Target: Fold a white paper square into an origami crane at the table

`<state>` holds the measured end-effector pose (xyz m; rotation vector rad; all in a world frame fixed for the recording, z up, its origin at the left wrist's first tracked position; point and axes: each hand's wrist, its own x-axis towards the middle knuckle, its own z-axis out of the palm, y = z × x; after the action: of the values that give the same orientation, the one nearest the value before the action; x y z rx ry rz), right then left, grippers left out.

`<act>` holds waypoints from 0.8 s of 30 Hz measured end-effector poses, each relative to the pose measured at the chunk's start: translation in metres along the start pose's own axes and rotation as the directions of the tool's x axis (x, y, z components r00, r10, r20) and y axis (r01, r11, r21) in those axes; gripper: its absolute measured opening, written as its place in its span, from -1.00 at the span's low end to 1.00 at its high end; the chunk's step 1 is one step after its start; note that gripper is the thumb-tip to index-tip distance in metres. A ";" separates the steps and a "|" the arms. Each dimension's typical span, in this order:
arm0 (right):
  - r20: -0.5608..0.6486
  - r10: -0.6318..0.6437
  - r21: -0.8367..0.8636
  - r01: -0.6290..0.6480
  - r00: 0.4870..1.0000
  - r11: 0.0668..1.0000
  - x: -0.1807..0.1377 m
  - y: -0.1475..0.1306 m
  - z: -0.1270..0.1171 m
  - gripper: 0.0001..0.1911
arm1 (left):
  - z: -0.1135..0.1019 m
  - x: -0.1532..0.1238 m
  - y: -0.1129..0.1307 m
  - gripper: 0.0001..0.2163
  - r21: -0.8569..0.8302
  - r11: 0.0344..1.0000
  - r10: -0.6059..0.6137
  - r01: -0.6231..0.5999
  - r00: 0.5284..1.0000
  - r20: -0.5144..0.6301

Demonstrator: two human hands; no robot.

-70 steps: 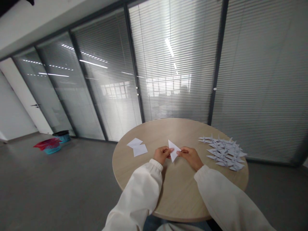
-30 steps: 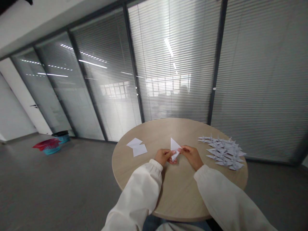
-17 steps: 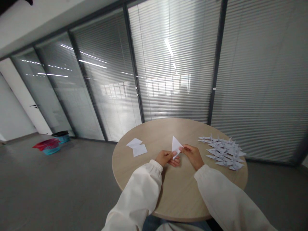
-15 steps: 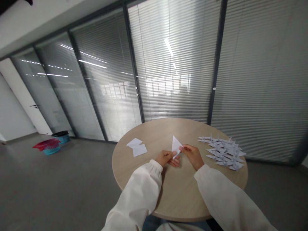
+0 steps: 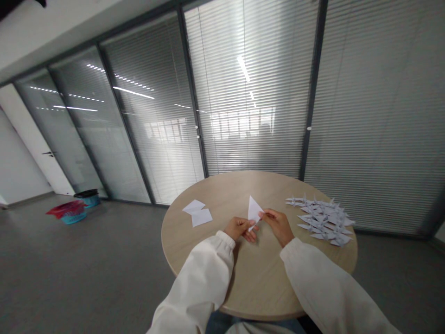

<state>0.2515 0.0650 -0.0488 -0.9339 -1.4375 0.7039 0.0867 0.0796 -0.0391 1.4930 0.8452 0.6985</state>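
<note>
A white paper folded into a triangle stands upright above the round wooden table, near its middle. My left hand pinches its lower corner from the left. My right hand pinches its right edge, fingers closed on the paper. Both arms wear cream sleeves.
Two flat white paper squares lie on the table's left side. A pile of several folded paper cranes covers the right side. Glass walls with blinds stand behind the table. A red and blue basket sits on the grey floor at far left.
The folded triangle has turned from lying slanted between my hands to standing upright. My left hand slid down to its lower corner. The right hand stayed on its edge.
</note>
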 end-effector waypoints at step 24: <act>-0.065 0.020 -0.018 -0.021 0.998 1.000 -0.001 -0.003 0.000 -0.65 | 0.003 -0.005 -0.005 -0.55 0.310 0.951 0.014 0.012 0.997 -0.080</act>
<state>0.2511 0.0629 -0.0463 -0.9786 -1.3810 0.6708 0.0862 0.0742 -0.0441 1.7545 1.0542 0.6513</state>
